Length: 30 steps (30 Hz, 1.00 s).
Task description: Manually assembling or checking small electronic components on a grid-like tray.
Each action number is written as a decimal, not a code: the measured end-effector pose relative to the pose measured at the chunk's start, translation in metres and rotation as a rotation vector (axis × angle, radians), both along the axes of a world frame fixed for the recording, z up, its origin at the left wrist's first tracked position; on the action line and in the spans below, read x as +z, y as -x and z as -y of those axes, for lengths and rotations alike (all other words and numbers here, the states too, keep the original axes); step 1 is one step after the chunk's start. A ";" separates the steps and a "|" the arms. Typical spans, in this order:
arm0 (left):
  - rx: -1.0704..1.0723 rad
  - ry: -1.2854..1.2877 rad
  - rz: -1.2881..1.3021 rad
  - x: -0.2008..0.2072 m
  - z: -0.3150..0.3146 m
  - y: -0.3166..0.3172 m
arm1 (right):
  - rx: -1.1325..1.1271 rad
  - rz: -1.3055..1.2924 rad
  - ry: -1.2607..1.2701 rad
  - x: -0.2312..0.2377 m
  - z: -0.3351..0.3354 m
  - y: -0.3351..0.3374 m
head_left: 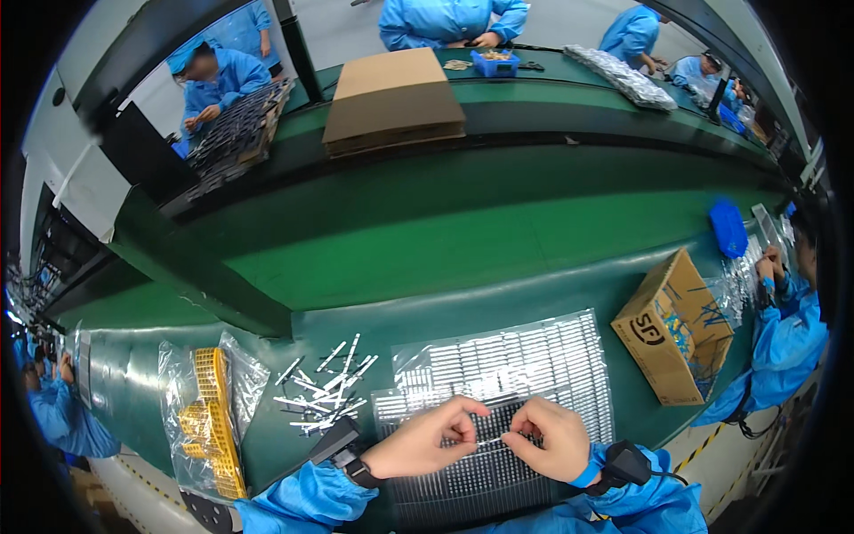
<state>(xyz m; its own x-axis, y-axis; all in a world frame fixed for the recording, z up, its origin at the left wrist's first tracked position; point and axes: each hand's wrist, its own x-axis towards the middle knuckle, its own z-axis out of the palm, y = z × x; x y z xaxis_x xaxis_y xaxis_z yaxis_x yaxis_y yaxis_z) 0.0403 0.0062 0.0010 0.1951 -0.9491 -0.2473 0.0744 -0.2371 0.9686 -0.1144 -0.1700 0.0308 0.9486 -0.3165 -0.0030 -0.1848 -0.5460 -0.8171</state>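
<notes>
My left hand [425, 441] and my right hand [553, 442] face each other at the near middle of the table. Both pinch a thin whitish strip [490, 440] stretched between the fingertips; its exact kind is too small to make out. Under and beyond them lies a clear plastic sheet or tray [411, 358] with many rows of small silver-white and dark strips. Left of my left hand is a loose pile of slim white strips with dark ends [331, 389]. Farther left, yellow perforated pieces [213, 427] lie on clear plastic bags [178, 400].
An open cardboard box [648, 343] holding blue and yellow bits stands at the right, near a blue bin [729, 228] and a co-worker's blue sleeve [783, 343]. A green post [200, 258] rises at the left. Stacked cardboard [391, 111] lies across the line, where more people sit.
</notes>
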 end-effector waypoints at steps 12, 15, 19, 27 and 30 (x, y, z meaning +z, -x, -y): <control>0.122 -0.012 -0.136 0.000 -0.008 0.005 | 0.292 0.308 0.362 0.006 0.004 0.003; 0.145 -0.014 -0.246 -0.001 -0.005 -0.005 | 0.273 0.358 0.347 0.000 0.017 0.000; 0.293 0.134 -0.281 0.000 -0.010 -0.003 | -0.115 0.378 0.129 0.005 0.021 0.002; 0.062 0.231 1.089 -0.002 -0.014 -0.019 | -0.248 0.138 -0.417 -0.026 0.028 -0.011; -0.006 0.234 1.289 -0.006 -0.011 -0.027 | -0.192 0.104 -0.231 -0.031 0.031 -0.007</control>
<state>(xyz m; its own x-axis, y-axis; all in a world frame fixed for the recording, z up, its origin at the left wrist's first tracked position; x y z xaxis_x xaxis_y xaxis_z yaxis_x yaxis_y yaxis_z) 0.0670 0.0173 -0.0051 0.1620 -0.9455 0.2826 -0.9314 -0.0519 0.3603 -0.1076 -0.2011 -0.0002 0.8706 -0.4921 -0.0021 -0.1757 -0.3069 -0.9354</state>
